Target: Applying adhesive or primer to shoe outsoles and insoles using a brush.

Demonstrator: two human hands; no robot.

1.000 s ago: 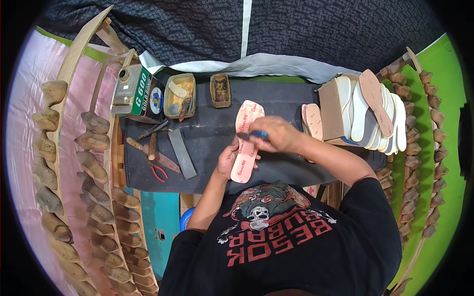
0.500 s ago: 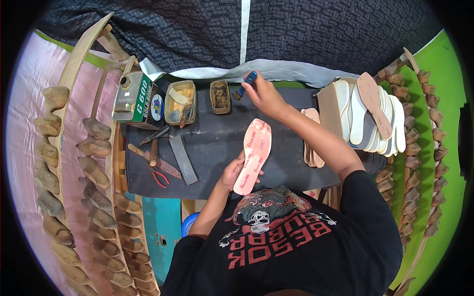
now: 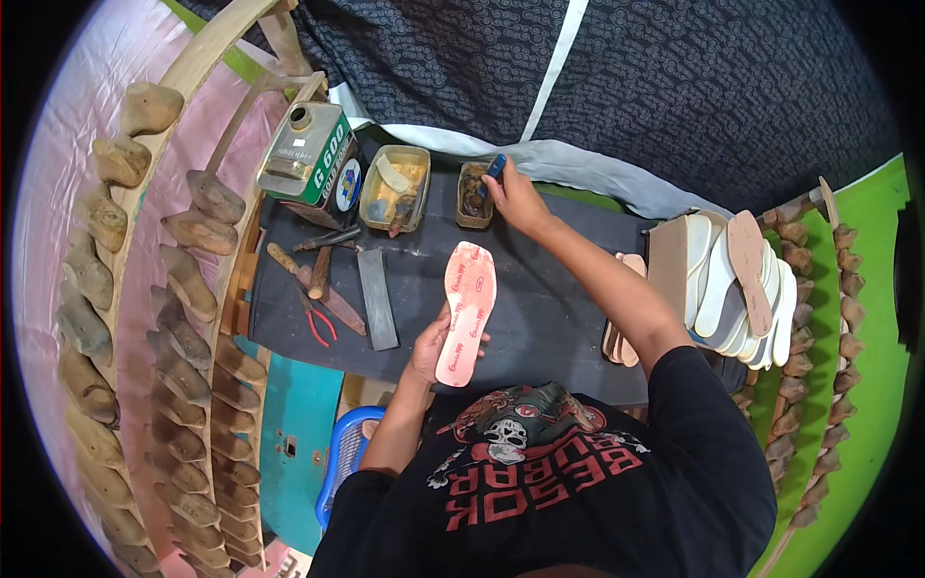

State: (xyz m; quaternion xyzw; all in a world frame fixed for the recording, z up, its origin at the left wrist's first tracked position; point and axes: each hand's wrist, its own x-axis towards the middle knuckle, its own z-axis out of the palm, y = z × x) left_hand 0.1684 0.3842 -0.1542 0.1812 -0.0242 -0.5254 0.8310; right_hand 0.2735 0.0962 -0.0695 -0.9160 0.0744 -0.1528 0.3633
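Note:
My left hand [image 3: 432, 349] grips a pink insole [image 3: 469, 306] with red print, its fingers under the near end and edge, above the table's front. The insole's wide end points away from me. In my right hand [image 3: 519, 202] is a blue-handled brush [image 3: 496, 168]. Its bristle end is down in a small, dark-stained tub [image 3: 464, 217] at the back of the table; how deep the bristles reach is hard to make out. Left of that stands a larger yellowish tub [image 3: 422, 166] holding a pale scraper-like piece and dark tools.
A green and silver metal can [image 3: 310, 164] stands at the back left. Red-handled pliers [image 3: 318, 326], wooden-handled tools and a grey flat bar [image 3: 377, 299] lie before it. White insoles [image 3: 718, 279] fill a box at right, beside stacked pink ones [image 3: 628, 318]. Racks of wooden shoe lasts [image 3: 185, 337] flank both sides.
My right hand has lowered the brush from above and right of the small tub into it. The insole stays in my left hand, slightly more upright. The whole view has tilted.

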